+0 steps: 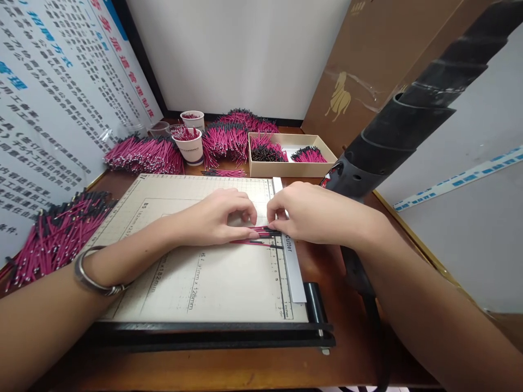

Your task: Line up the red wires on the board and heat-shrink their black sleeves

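Observation:
Short magenta wires with black ends lie in a small row across the right side of a paper cutter's cream board. My left hand is on the board with its fingers curled and its thumb holding the wires from the left. At the cutter's right edge, my right hand pinches the black ends between thumb and fingers. One magenta wire lies slightly apart, nearer to me. A white strip marked "Cutter" runs along the edge beneath my right hand.
Heaps of similar wires lie at the left and back. Behind the board stand a paper cup of wires and a shallow box holding more. A black segmented tube slants in at the right, near my right forearm.

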`<state>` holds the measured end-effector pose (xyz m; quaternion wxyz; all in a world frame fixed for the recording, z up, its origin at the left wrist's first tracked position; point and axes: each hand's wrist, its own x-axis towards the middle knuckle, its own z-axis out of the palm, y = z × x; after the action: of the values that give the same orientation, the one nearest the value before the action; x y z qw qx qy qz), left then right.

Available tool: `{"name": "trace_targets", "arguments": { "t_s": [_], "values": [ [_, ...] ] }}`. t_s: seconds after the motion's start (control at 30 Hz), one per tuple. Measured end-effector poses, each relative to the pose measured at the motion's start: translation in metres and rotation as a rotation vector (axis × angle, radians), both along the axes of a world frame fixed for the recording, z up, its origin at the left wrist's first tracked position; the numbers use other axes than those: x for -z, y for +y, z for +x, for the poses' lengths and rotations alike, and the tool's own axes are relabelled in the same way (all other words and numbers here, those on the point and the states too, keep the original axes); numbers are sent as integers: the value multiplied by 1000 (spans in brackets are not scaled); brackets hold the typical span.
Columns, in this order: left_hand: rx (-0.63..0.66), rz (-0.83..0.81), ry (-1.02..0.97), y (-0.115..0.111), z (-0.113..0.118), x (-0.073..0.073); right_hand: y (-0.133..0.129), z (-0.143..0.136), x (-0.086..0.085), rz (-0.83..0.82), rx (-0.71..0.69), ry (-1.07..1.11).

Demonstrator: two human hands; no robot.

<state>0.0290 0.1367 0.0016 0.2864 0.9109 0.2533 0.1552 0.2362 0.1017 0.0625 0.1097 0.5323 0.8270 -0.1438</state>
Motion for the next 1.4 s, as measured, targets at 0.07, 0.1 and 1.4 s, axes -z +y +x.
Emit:
{"name": "trace_targets", "arguments": {
  "t_s": [0.07, 0.1, 1.4],
  "values": [
    [-12, 18, -8, 0, 1, 1, 0, 0, 0, -4, 2, 1],
    [-9, 21, -6, 0, 1, 1, 0, 0, -1, -4, 3, 0],
    [-4, 20, 19, -4, 3, 1, -11, -2, -10, -99, -37, 48]
  ]
}}
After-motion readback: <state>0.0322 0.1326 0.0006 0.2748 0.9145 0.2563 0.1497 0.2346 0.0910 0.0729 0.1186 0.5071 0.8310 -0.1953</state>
